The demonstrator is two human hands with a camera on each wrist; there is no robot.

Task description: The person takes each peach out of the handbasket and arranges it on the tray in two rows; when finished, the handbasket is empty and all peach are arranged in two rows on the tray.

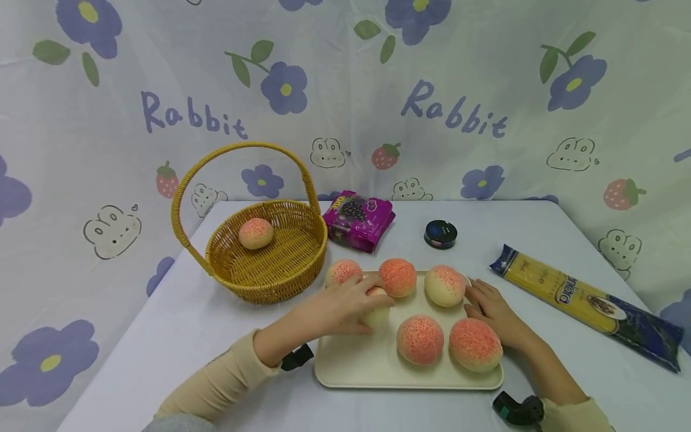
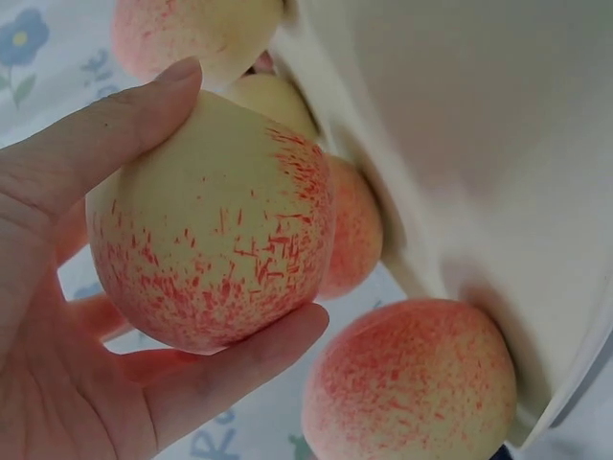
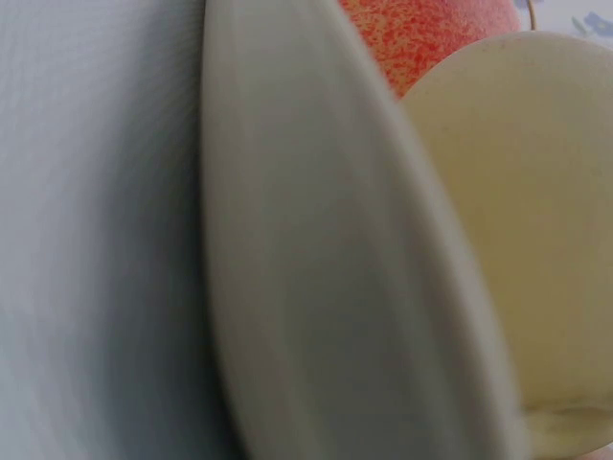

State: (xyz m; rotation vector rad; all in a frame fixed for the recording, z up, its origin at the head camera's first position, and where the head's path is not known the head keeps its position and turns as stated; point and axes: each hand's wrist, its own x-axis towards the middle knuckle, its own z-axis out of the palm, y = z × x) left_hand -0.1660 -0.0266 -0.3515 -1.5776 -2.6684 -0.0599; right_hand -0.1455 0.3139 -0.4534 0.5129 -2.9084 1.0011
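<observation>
In the head view my left hand (image 1: 348, 305) reaches over the left part of a cream tray (image 1: 356, 369) and grips a peach (image 1: 378, 315), partly hidden by the fingers. The left wrist view shows that peach (image 2: 215, 235) between thumb and fingers, pale with red speckles. Several other peaches rest on the tray, one of them a large pink peach (image 1: 475, 345) at the front right. My right hand (image 1: 499, 315) holds the tray's right rim, thumb on the inner side. The right wrist view shows the rim (image 3: 335, 240) up close, with most of the hand hidden.
Left of the tray stands a wicker basket (image 1: 286, 288) with a tall handle and one peach (image 1: 256, 233) inside. Behind the tray lie a purple grape-print packet (image 1: 358, 221) and a small dark round tin (image 1: 440, 234). A yellow-and-blue pasta packet (image 1: 583, 303) lies at the right.
</observation>
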